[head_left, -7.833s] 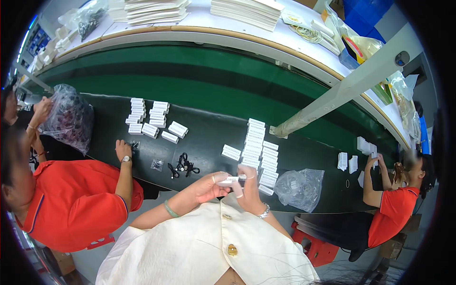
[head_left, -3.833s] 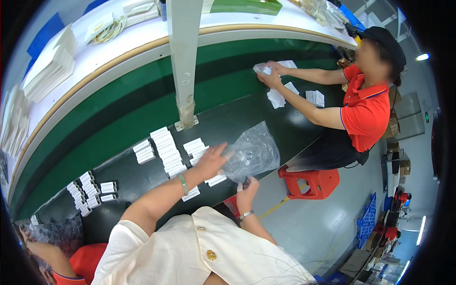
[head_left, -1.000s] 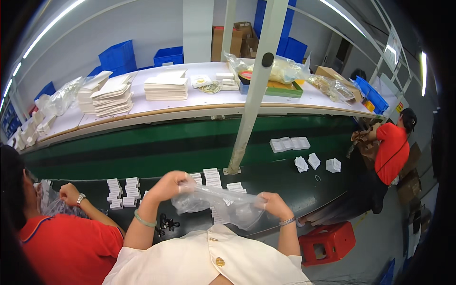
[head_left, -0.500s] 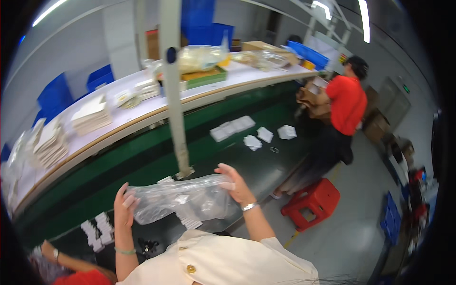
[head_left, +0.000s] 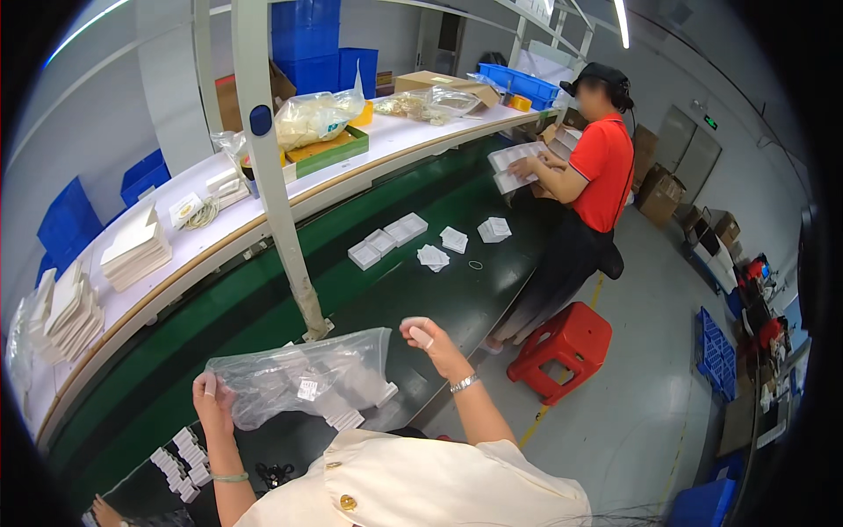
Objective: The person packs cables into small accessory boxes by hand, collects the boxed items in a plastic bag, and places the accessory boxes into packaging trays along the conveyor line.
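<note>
A clear plastic bag (head_left: 342,373) with a small white label stretches in front of me above the dark green bench. My left hand (head_left: 213,404) is closed on the bag's left end. Just beyond its right edge, and apart from it, my right hand (head_left: 428,341) has its fingers curled together with nothing visible in them. Pale coverings show on some fingertips of both hands. Through and below the bag I see stacked white pieces (head_left: 345,420), partly hidden. More small white stacks (head_left: 183,464) sit beside my left forearm, near a black tangled item (head_left: 275,475).
White trays (head_left: 386,241) and small white stacks (head_left: 432,256) lie farther along the bench. A post (head_left: 274,176) rises before the loaded shelf (head_left: 351,180). At right, a co-worker in red (head_left: 604,158) holds white trays near a red stool (head_left: 562,351). Another person's hand (head_left: 107,511) shows lower left.
My right hand has come off the bag's right end, and the bag now hangs flatter from my left hand. The co-worker at right has lifted white trays. My view has shifted rightward.
</note>
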